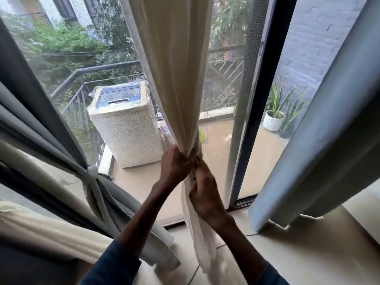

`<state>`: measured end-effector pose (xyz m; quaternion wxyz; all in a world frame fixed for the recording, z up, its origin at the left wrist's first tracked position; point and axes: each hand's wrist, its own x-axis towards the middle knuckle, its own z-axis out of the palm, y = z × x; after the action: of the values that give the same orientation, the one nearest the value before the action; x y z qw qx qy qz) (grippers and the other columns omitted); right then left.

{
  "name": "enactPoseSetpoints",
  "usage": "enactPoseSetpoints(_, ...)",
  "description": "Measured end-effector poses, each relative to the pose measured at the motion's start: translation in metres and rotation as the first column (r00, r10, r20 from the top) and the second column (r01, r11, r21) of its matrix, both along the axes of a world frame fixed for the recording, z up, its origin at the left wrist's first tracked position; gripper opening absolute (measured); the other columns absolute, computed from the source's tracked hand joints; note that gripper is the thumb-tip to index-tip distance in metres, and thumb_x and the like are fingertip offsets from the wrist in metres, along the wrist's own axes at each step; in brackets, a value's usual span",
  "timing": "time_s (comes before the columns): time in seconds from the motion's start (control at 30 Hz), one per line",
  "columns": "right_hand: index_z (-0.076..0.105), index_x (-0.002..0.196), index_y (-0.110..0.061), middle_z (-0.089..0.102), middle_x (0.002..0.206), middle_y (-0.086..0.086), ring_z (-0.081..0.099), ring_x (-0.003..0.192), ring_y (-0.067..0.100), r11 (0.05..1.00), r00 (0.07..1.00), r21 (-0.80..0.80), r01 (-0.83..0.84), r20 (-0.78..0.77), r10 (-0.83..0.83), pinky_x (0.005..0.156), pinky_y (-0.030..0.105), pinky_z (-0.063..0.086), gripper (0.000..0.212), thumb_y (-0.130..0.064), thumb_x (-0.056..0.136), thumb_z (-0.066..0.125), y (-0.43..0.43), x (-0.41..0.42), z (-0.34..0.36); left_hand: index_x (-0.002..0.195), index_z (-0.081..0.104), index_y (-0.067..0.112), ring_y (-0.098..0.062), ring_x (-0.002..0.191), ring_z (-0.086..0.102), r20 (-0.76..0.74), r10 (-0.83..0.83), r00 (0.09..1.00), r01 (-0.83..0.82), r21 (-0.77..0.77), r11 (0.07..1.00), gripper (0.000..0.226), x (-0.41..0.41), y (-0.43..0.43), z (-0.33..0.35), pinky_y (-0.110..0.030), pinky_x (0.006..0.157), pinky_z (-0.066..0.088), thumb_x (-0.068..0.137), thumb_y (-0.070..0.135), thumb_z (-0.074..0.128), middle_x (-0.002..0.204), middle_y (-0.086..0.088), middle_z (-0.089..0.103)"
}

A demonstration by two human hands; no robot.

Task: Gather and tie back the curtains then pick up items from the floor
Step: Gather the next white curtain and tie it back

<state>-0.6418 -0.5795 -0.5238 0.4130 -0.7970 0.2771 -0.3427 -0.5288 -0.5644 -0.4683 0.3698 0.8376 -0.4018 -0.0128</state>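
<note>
A cream curtain (176, 68) hangs in the middle of the window, pinched into a narrow bundle at waist height. My left hand (174, 165) is clenched around the bundle from the left. My right hand (203, 188) grips the fabric just below and to the right, its fingers pressed into the gather. The curtain's tail (199, 233) falls loose to the floor under my hands. At the left, a grey curtain (41, 124) is bunched and bound by a pale tie (91, 171).
Another grey curtain (320, 130) hangs loose at the right. A dark sliding-door frame (259, 103) stands behind it. Outside on the balcony are a covered washing machine (125, 124), a railing (82, 103) and potted plants (275, 116). A thin cable (221, 246) lies on the floor.
</note>
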Motion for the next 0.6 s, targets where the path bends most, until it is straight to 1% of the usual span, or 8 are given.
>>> enactPoseSetpoints(0.03, 0.053, 0.141, -0.011, 0.059, 0.139, 0.010, 0.059, 0.127, 0.027, 0.998, 0.994, 0.045, 0.046, 0.097, -0.050, 0.104, 0.041, 0.050, 0.055, -0.008, 0.086, 0.056, -0.006, -0.003, -0.003, 0.090, 0.064, -0.001, -0.043, 0.083, 0.064, 0.004, -0.009, 1.000, 0.009, -0.006, 1.000, 0.045, 0.000, 0.001, -0.001, -0.039, 0.064, 0.044, 0.092, 0.044, 0.065, 0.088, -0.022, 0.069)
enactPoseSetpoints(0.07, 0.061, 0.131, -0.016, 0.068, 0.125, 0.003, 0.068, 0.111, 0.025, 0.990, 0.982, 0.103, 0.093, 0.153, -0.109, 0.092, 0.044, 0.057, 0.045, -0.019, 0.086, 0.059, -0.014, -0.007, -0.006, 0.091, 0.064, -0.001, -0.043, 0.083, 0.064, -0.001, -0.017, 1.000, 0.017, -0.013, 1.000, 0.042, 0.000, 0.001, -0.002, -0.038, 0.063, 0.042, 0.093, 0.041, 0.065, 0.088, -0.023, 0.068)
enactPoseSetpoints(0.13, 0.066, 0.119, -0.023, 0.071, 0.113, -0.011, 0.072, 0.095, 0.016, 0.969, 0.977, 0.211, 0.128, 0.143, -0.160, 0.076, 0.044, 0.061, 0.035, -0.021, 0.084, 0.066, -0.032, -0.019, -0.014, 0.095, 0.065, 0.000, -0.041, 0.082, 0.065, -0.007, -0.034, 0.999, 0.033, -0.028, 0.999, 0.039, -0.001, 0.002, -0.004, -0.033, 0.062, 0.039, 0.094, 0.038, 0.065, 0.089, -0.021, 0.069)
enactPoseSetpoints(0.2, 0.069, 0.114, -0.023, 0.073, 0.108, -0.015, 0.072, 0.089, 0.007, 0.969, 0.986, 0.221, 0.109, 0.096, -0.133, 0.071, 0.041, 0.062, 0.029, -0.015, 0.086, 0.074, -0.044, -0.028, -0.019, 0.095, 0.064, 0.001, -0.040, 0.082, 0.065, 0.003, -0.038, 0.999, 0.038, -0.037, 0.999, 0.036, -0.004, 0.003, -0.005, -0.031, 0.062, 0.037, 0.094, 0.037, 0.065, 0.088, -0.019, 0.069)
enactPoseSetpoints(0.33, 0.076, 0.096, -0.029, 0.075, 0.089, -0.021, 0.070, 0.066, 0.004, 0.972, 0.994, 0.211, 0.107, -0.014, -0.107, 0.066, 0.039, 0.059, 0.014, -0.033, 0.083, 0.080, -0.045, -0.037, -0.023, 0.086, 0.064, 0.004, -0.039, 0.077, 0.065, -0.024, -0.033, 0.999, 0.031, -0.053, 0.998, 0.032, -0.013, 0.003, -0.007, -0.030, 0.059, 0.034, 0.094, 0.035, 0.065, 0.082, -0.017, 0.070)
enactPoseSetpoints(0.47, 0.077, 0.080, -0.034, 0.073, 0.077, -0.024, 0.069, 0.069, 0.004, 0.982, 0.989, 0.131, 0.140, -0.062, -0.133, 0.064, 0.033, 0.054, 0.017, -0.051, 0.079, 0.077, -0.054, -0.041, -0.020, 0.078, 0.064, 0.006, -0.039, 0.070, 0.065, -0.048, -0.034, 0.998, 0.033, -0.014, 0.999, 0.038, -0.011, 0.003, -0.016, -0.033, 0.054, 0.039, 0.091, 0.042, 0.065, 0.073, -0.015, 0.069)
enactPoseSetpoints(0.53, 0.077, 0.076, -0.032, 0.073, 0.075, -0.023, 0.069, 0.072, 0.002, 0.987, 0.992, 0.111, 0.119, -0.061, -0.113, 0.065, 0.028, 0.052, 0.017, -0.049, 0.080, 0.078, -0.061, -0.045, -0.017, 0.078, 0.065, 0.006, -0.037, 0.068, 0.066, -0.067, -0.015, 0.998, 0.016, 0.012, 1.000, 0.044, -0.010, 0.003, -0.018, -0.037, 0.054, 0.046, 0.088, 0.050, 0.063, 0.072, -0.013, 0.069)
enactPoseSetpoints(0.6, 0.077, 0.075, -0.031, 0.073, 0.075, -0.022, 0.067, 0.075, 0.001, 0.991, 0.992, 0.074, 0.114, -0.068, -0.109, 0.067, 0.023, 0.049, 0.017, -0.046, 0.082, 0.078, -0.067, -0.051, -0.014, 0.079, 0.065, 0.006, -0.036, 0.070, 0.066, -0.080, -0.009, 0.997, 0.010, 0.009, 1.000, 0.041, -0.011, 0.003, -0.016, -0.040, 0.055, 0.049, 0.088, 0.046, 0.065, 0.073, -0.013, 0.069)
